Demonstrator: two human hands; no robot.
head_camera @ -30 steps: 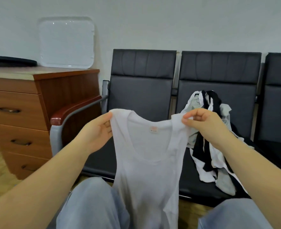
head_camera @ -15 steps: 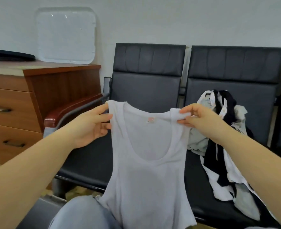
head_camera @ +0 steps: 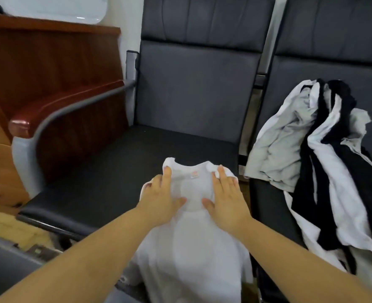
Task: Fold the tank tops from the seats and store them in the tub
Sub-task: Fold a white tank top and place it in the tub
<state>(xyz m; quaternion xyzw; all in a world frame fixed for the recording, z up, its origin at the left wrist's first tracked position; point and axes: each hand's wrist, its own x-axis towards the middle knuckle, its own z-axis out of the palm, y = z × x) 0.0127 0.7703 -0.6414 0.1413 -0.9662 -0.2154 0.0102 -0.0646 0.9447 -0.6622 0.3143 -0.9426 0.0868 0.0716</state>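
A white tank top (head_camera: 191,243) lies spread on the dark left seat (head_camera: 115,171), neckline away from me and hem hanging over the front edge. My left hand (head_camera: 161,197) rests flat on its left shoulder strap, fingers apart. Flat on the right strap lies my right hand (head_camera: 226,200), fingers spread too. Neither hand grips the cloth. A heap of white, grey and black tank tops (head_camera: 318,154) sits on the neighbouring seat to the right. The tub is not in view.
A wooden drawer cabinet (head_camera: 49,62) stands at the left, behind the seat's red-capped armrest (head_camera: 56,108). A clear plastic lid (head_camera: 56,7) leans on the wall above it. A grey object (head_camera: 3,270) fills the lower left corner.
The tank top was held up in the air by both straps; now it lies on the left seat and both hands press flat on it. The view has dropped and moved closer.
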